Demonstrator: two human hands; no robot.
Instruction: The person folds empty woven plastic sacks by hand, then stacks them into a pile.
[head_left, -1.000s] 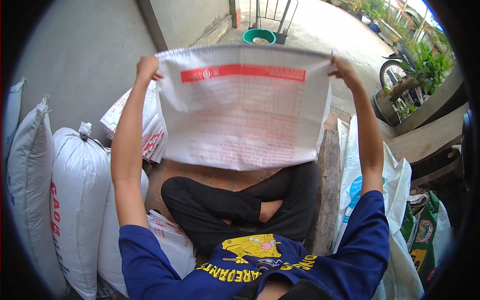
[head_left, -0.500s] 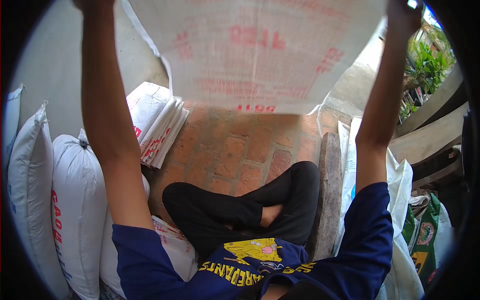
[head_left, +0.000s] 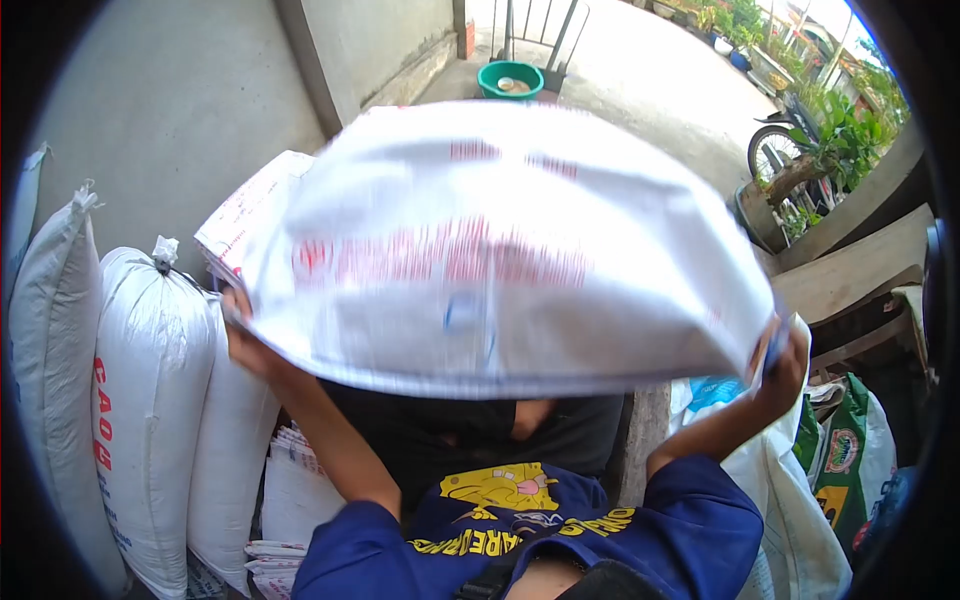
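Note:
A large white woven sack with red print spreads across the middle of the head view, billowing above my crossed legs. My left hand grips its near left corner, fingers wrapped round the edge. At the near right corner, my right hand is closed on the same edge, slightly blurred. The sack's near edge hangs between the two hands and hides most of the brick floor and part of my lap. A stack of folded white sacks lies just beyond my left hand.
Filled white sacks stand along the left wall. More folded sacks lie by my left hip. A wooden beam and white and green bags are at right. Beyond stand a green basin, a hand truck and a motorbike.
Both hands have come down from overhead toward my body, bringing the sack lower and closer. It has puffed out, and the yard beyond has come into view.

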